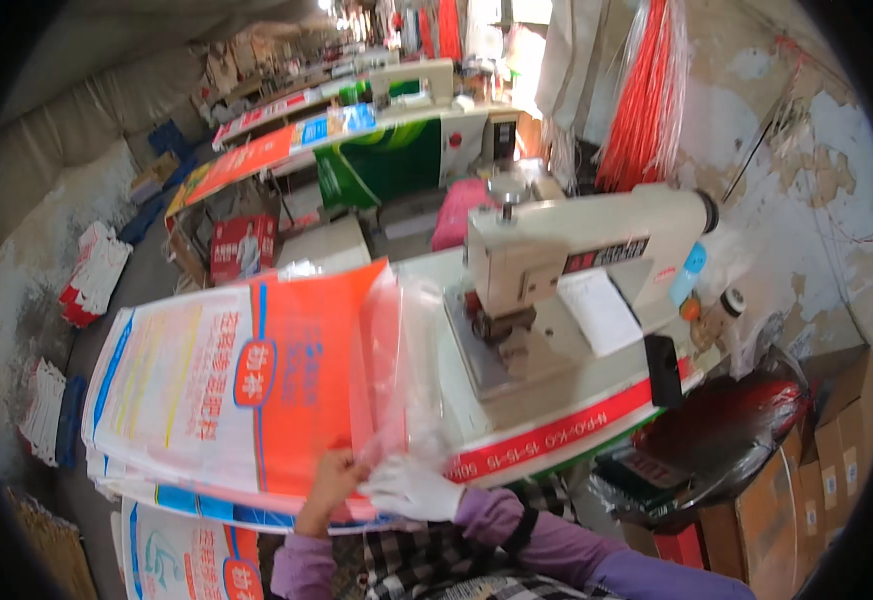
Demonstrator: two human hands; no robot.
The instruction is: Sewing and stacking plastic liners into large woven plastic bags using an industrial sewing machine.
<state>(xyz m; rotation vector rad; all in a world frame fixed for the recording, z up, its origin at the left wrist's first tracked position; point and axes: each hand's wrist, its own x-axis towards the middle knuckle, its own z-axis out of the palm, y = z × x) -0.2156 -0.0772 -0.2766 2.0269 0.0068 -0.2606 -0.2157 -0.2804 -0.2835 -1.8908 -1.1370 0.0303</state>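
A stack of flat printed woven bags (187, 380), white and orange, lies across the table on my left. Clear plastic liner (412, 345) sticks out of the top bag's right-hand edge, beside the sewing machine. My bare left hand (334, 487) is closed at the near corner of that edge, fingertips pinching the bag. Right beside it, my right hand (414, 488) in a white glove has its fingers closed on the crumpled liner. The fingertips of both hands are partly hidden by film and blur. The cream sewing machine (567, 250) stands to the right of the bags, untouched.
A white paper (599, 312) rests against the machine, and a black box (663, 370) sits at the table's front edge. Cardboard boxes (757, 515) stand at the lower right. Red and white strands (642, 110) hang by the wall. Further bag-covered tables (257, 160) stand beyond.
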